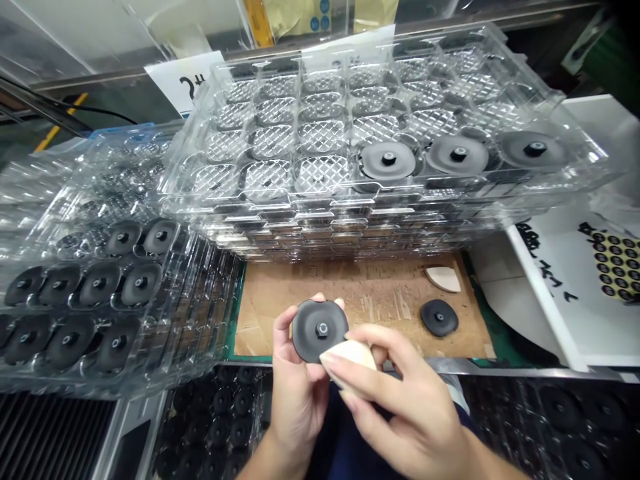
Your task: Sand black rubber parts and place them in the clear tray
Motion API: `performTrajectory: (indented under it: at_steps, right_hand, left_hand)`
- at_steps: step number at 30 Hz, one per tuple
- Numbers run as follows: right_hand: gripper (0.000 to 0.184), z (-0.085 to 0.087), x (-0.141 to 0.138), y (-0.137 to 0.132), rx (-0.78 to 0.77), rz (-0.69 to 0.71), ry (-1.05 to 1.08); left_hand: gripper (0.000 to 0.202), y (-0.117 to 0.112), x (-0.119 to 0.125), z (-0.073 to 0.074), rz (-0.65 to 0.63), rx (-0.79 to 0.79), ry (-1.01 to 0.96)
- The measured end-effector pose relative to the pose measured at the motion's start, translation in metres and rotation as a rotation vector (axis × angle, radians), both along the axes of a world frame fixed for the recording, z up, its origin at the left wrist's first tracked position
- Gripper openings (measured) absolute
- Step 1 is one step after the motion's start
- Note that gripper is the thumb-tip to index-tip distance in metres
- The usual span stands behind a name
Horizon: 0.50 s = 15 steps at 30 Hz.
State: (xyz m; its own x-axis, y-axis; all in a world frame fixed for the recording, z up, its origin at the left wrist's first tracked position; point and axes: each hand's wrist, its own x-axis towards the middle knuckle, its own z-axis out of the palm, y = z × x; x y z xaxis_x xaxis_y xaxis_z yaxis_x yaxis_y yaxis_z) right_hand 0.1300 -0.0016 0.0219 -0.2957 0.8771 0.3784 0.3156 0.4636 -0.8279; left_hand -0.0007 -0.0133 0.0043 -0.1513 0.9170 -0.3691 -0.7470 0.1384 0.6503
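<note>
My left hand [295, 387] grips a black rounded-square part [310, 330] by its edges, its face with a small central post turned up toward me. Pinched in my right hand [405, 393] is a cream-coloured wedge sponge [353, 360], whose tip lies against the lower right edge of the black part. Beyond my hands, on the brown board [370, 287], rest a second black part [439, 317] and another cream wedge [443, 279].
A stack of clear plastic trays [320, 213] stands behind the board, with 3 black parts in its front row. Left is another tray stack [170, 293] holding several parts. At right, a white bin [565, 327] contains a sheet of round black stickers [617, 263].
</note>
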Motion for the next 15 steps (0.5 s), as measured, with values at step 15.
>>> performTrajectory:
  at_steps: [15]
  right_hand:
    - [0.023,-0.048,0.015,0.022,-0.599,-0.228,0.223]
  left_hand:
    - [0.055,0.004,-0.004,-0.007,0.018,-0.046,0.039]
